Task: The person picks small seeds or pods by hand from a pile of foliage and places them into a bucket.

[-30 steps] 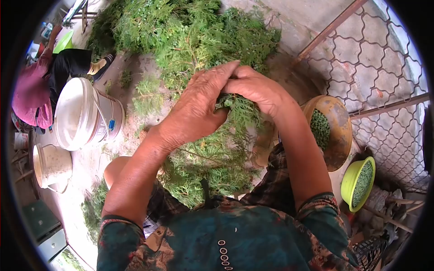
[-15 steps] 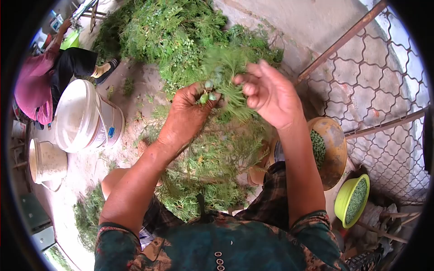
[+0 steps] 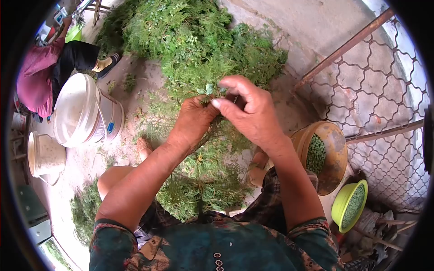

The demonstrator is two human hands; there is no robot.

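Note:
My left hand [image 3: 194, 118] is closed, its thumb and fingers pinching a conifer sprig. A small cluster of bluish-green cones [image 3: 209, 89] shows just above the fingertips. Right beside it is my right hand [image 3: 253, 110], with thumb and index finger apart on the near side of the cones. The thumb tip is close to my left fingertips, and the other fingers are curled. Beneath both hands, cut green sprigs [image 3: 208, 158] lie on the ground between my feet. A large heap of conifer branches [image 3: 181, 36] bearing similar cones lies beyond my hands.
To my right, a tan bucket [image 3: 333, 156] and a yellow-green basin [image 3: 339, 203] contain green cones. A wire mesh fence [image 3: 366, 77] with rusty bars rises behind them. White buckets [image 3: 110, 119] stand on the left, near a seated person [image 3: 38, 77] in pink.
My right hand has moved left and down, closer to my left hand. The feathery green foliage that was blurred between the hands is gone from there. My left hand stays nearly in place.

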